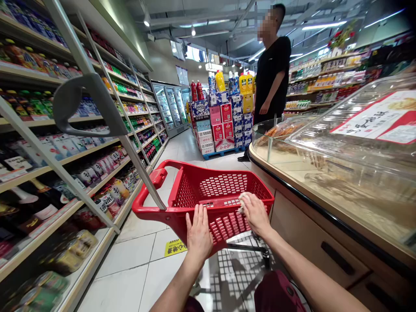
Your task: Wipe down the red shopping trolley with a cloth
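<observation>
A red plastic shopping basket (195,186) on a trolley frame stands in the aisle right in front of me. My left hand (198,234) lies flat against the basket's near wall, fingers stretched upward. My right hand (255,213) rests on the near rim, fingers closed on a small pale cloth or wad (242,200) pressed against the rim. What the wad is I cannot make out exactly. The basket's inside looks bare.
Stocked shelves (65,156) with a grey ladder frame (97,112) line the left. A glass-topped food counter (341,173) runs along the right. A person in black (271,78) stands ahead beside a stacked box display (221,125). White tiled floor (136,255) lies between.
</observation>
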### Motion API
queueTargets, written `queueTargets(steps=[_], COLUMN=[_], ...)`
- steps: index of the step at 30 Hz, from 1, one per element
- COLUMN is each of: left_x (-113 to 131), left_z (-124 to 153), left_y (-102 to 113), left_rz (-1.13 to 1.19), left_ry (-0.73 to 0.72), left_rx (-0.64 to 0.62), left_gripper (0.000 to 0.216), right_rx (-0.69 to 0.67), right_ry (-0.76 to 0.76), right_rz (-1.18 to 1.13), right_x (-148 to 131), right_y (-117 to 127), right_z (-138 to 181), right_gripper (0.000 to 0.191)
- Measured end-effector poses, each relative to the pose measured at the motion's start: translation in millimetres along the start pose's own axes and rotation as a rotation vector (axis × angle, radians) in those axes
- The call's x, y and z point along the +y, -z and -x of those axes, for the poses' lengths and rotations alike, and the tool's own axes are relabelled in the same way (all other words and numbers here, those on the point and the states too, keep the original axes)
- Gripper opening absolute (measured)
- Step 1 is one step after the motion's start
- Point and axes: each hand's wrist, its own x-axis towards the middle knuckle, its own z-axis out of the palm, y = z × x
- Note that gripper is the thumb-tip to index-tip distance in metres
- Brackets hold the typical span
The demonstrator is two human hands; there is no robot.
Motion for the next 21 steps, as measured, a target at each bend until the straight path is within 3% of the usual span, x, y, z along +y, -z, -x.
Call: queueTargets(steps=[2,3,7,8,11,13,15,18,19,21], left_x=[-1.1,-1.5,-0.6,0.0,-0.2,-2.1,-3.6,-2.5,-1.4,0.5], left_z=[0.7,1.4,3.9,4.2,4.8,5.4,6.3,7.0,7.0,6.9], left_y=[-0.7,-1.3,-5.1,-5.8,-5.6,-4.4,-3.7,-4.6,-5.2,-6.2], left_rz=[-0.014,-0.019,-0.032,-0.036,-0.048,-0.046,-0.041,-0.032,-0.027,-0.021], left_ry=[-0.001,-0.005,-0.02,-0.015,-0.007,-0.019,-0.029,-0.026,-0.019,-0.007], left_rx=[-0.005,-0.006,0.017,0.025,0.024,0.001,-0.018,-0.021,-0.019,-0.014], left_gripper=[0.066,0.066,0.067,0.068,0.069,0.068,0.069,0.07,0.071,0.07], right_rx=[-0.024,-0.031,0.021,0.025,-0.021,-0.055,-0.078,-0.058,-0.048,-0.046], right_ry=[0.1,0.071,-0.217,-0.186,0.135,0.232,0.127,-0.185,-0.219,-0.11], right_rz=[-0.012,-0.006,0.01,-0.016,-0.108,-0.106,-0.051,0.056,0.063,0.024], right_x=[1.5,7.0,13.4,4.0,-32.7,-39.4,-24.8,-0.2,-0.4,-14.0], right_y=[0.3,1.8,8.4,8.1,3.2,1.0,2.2,6.5,7.1,6.1], right_z=[0.6,0.2,-7.4,-9.2,-9.8,-7.0,-4.5,-4.2,-4.3,-3.4], right_gripper=[0.041,0.041,0.041,0.041,0.039,0.039,0.041,0.043,0.043,0.043])
